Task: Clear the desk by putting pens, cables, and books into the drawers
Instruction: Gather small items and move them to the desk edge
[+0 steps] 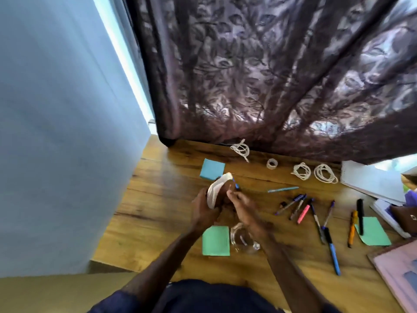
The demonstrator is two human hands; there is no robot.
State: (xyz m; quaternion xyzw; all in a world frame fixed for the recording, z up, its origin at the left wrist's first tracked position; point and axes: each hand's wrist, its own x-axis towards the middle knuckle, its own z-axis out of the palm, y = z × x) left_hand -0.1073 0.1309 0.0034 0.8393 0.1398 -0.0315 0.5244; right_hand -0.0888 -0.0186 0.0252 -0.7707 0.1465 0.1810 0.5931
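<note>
White bundle (214, 190) in left hand (203, 208) blurred; pink book (399, 274) cut by right edge.

Leaf-patterned purple curtain (270, 75), blue notepad (212, 168)

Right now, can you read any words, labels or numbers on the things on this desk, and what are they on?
No text can be read in this view.
Green note pad: faint marks, too blurred to read.
Pens: any barrel print is too small.
Pink book: pale patches on the cover, no legible lettering.
White bundle gripped in the left hand: no print shows.
</note>
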